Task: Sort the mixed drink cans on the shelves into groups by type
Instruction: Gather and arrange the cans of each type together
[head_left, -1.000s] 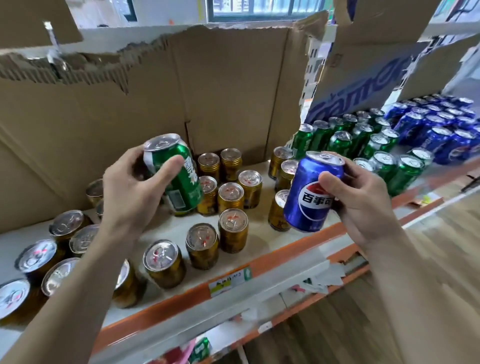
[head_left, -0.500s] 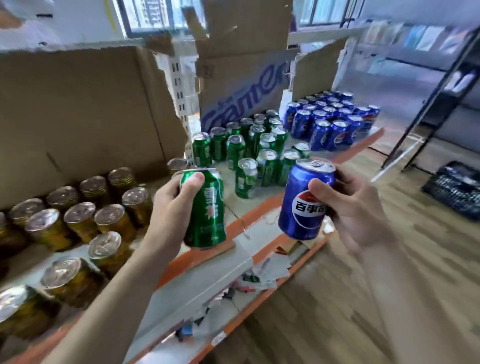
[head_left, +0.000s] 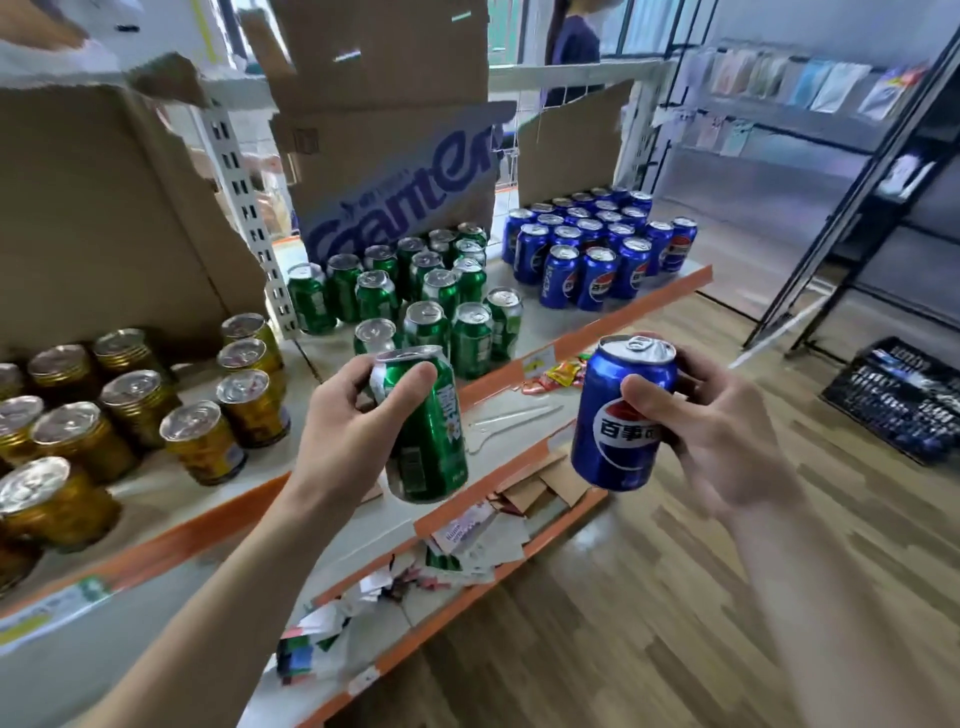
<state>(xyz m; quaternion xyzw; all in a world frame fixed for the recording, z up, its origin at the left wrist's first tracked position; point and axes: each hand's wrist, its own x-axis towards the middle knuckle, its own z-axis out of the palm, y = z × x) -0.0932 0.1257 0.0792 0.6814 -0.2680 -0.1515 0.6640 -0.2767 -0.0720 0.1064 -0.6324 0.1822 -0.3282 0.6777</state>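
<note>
Head view. Both hands have carried their cans rightward along the shelf (head_left: 519, 387), from over the gold cans (head_left: 202, 441) to in front of the sorted groups. Left hand (head_left: 348, 415): fingers and thumb wrapped round one green can (head_left: 428, 441), held tilted in the air just short of the green group (head_left: 415, 296), which stands directly beyond it. Right hand (head_left: 711, 431): thumb and fingers closed round one blue can (head_left: 621, 415), upright, with the blue group (head_left: 592, 249) well beyond and slightly left of it. Judgement: each can now faces its own kind, so setting down is the likely next step. Counts: two cans held, one per hand; about fifteen green standing, roughly twenty blue, about a dozen gold left of the left hand, some cut off.
</note>
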